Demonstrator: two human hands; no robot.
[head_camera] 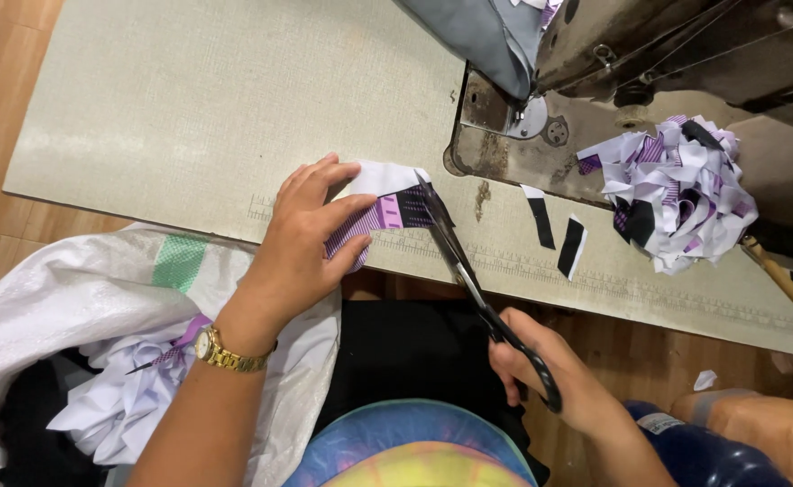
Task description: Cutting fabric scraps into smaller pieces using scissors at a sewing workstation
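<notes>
My left hand [304,242], with a gold watch on its wrist, pinches a small piece of purple, black and white striped fabric [385,209] at the near edge of the sewing table [189,99]. My right hand [554,379] grips the black handles of long scissors [468,280]. The blades point up and left, and their tips lie on the right end of the fabric piece. Whether the blades are parted is hard to tell.
A heap of cut purple, white and black scraps [676,189] lies at the right beside the sewing machine [649,54]. Two small black and white offcuts [554,236] lie between. A white woven sack [81,316] of fabric pieces stands at my lower left.
</notes>
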